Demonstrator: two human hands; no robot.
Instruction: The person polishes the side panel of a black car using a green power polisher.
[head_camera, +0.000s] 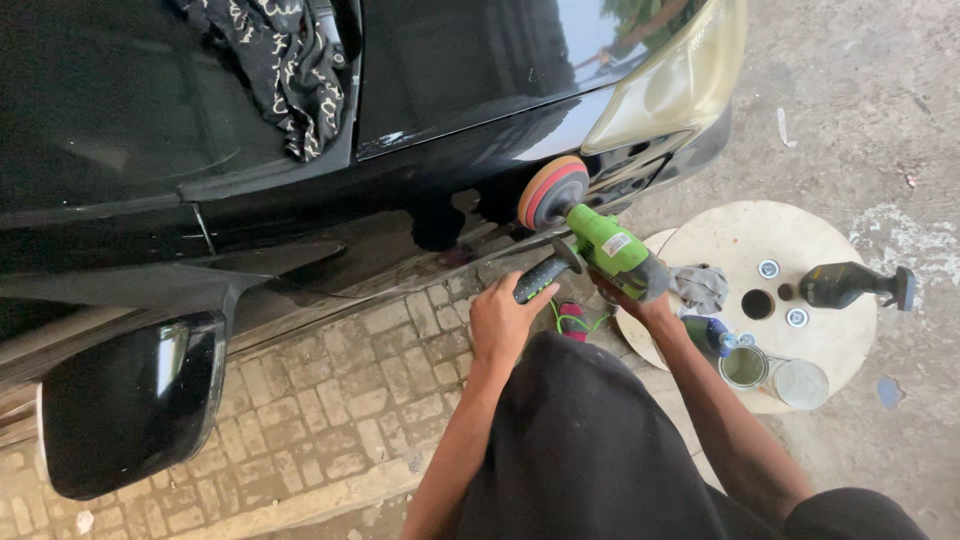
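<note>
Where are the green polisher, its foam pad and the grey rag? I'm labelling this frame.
green polisher (612, 247): head view, on its green body.
foam pad (551, 191): head view, on the pad's orange-red rim.
grey rag (700, 287): head view, on its crumpled middle.

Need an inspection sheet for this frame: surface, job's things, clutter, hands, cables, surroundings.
Surface: black car body, glossy; pad meets the lower front fender near the headlight.
Job's things: green polisher with a red and orange foam pad, pad against the panel.
Clutter: round wooden disc on the ground bearing a grey rag, a dark tool, an open tin, a lid and small caps.
Hands: left hand grips the black side handle; right hand grips the polisher's rear.
Cables: green cord looped under the polisher.
Surroundings: patterned cloth hanging on the car, side mirror, brick paving, concrete ground.
</note>
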